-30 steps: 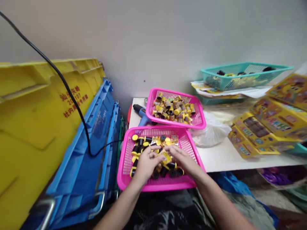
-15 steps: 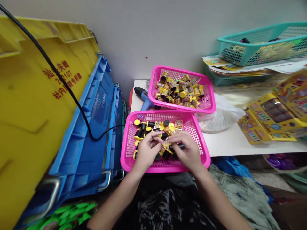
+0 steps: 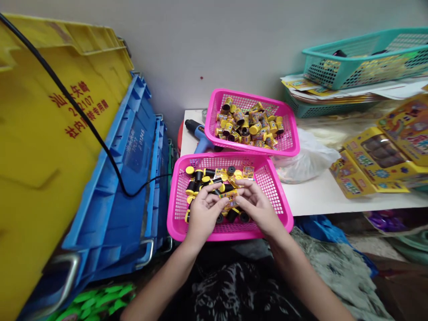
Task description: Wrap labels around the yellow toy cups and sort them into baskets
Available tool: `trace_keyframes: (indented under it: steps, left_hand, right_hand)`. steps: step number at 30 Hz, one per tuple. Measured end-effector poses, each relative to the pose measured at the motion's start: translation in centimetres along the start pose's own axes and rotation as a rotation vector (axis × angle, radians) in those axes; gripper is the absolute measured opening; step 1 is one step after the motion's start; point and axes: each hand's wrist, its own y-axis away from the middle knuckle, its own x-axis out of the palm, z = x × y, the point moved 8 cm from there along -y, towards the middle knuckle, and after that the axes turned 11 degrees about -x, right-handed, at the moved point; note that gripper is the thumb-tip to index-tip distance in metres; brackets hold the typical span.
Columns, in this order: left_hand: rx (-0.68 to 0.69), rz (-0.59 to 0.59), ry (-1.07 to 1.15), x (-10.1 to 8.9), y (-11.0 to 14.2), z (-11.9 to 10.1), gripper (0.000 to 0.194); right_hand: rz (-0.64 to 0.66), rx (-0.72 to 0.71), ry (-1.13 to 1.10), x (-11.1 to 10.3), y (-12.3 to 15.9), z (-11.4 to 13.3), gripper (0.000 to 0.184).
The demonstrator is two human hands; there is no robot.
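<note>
My left hand (image 3: 206, 212) and my right hand (image 3: 257, 205) meet over the near pink basket (image 3: 174, 209). Between their fingertips is a small, shiny yellow printed plastic sleeve (image 3: 230, 199), pinched at both sides. Under it in the basket lie small black tubs with yellow lids (image 3: 198, 175), loose and tipped various ways. Some flat printed sleeves (image 3: 248, 172) lie among them at the basket's far side. My fingers cover part of the held sleeve and some tubs.
Behind, a second pink basket (image 3: 211, 117) holds tubs in printed sleeves (image 3: 255, 128). A blue heat gun (image 3: 199, 133) lies left of it. On the right are a plastic bag (image 3: 302, 158), yellow boxes (image 3: 357, 176) and a teal basket (image 3: 337, 76). Blue crates (image 3: 129, 156) stand left, crossed by a black cable (image 3: 110, 154).
Between my fingers the sleeve has turned, and more of its printed face shows. My right fingers have spread and lifted slightly. The view has shifted a little.
</note>
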Motion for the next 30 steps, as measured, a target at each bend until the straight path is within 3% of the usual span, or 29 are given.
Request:
trace_keyframes:
  steps: [3, 6, 8, 10, 12, 16, 20, 27, 30]
  left_hand:
    - [0.001, -0.056, 0.065, -0.5, 0.1, 0.8, 0.032]
    - [-0.016, -0.102, 0.192, -0.8, 0.3, 1.9, 0.025]
    - [-0.07, -0.052, 0.248, -0.4, 0.4, 2.5, 0.024]
    - [-0.116, 0.032, 0.259, 0.0, 0.3, 2.6, 0.022]
    - [-0.075, 0.086, 0.206, -0.1, 0.1, 1.7, 0.027]
    - [0.012, 0.114, 0.001, -0.9, -0.5, 0.1, 0.046]
    - [-0.029, 0.054, -0.026, -1.6, -0.8, 0.4, 0.033]
    - [-0.149, 0.16, -0.063, -1.7, -0.7, 0.9, 0.05]
    - [-0.175, 0.118, -0.071, -2.9, -1.2, 0.9, 0.031]
  right_hand:
    - [0.016, 0.081, -0.132, 1.1, 0.1, -0.5, 0.044]
    - [0.024, 0.078, -0.066, 2.0, 0.2, -0.9, 0.035]
    - [-0.036, 0.058, 0.003, 1.8, 0.0, -1.1, 0.021]
    - [-0.103, 0.044, 0.013, 1.3, -0.4, -1.1, 0.021]
    - [-0.038, 0.065, 0.056, 1.4, -0.8, -1.0, 0.02]
    - [0.236, 0.134, 0.189, 2.7, -0.9, -0.8, 0.015]
    - [0.161, 0.075, 0.144, 3.1, -1.2, -0.9, 0.017]
    - [0.132, -0.003, 0.274, 3.3, -1.4, -1.5, 0.019]
    - [0.191, -0.066, 0.393, 2.9, -2.8, -0.5, 0.021]
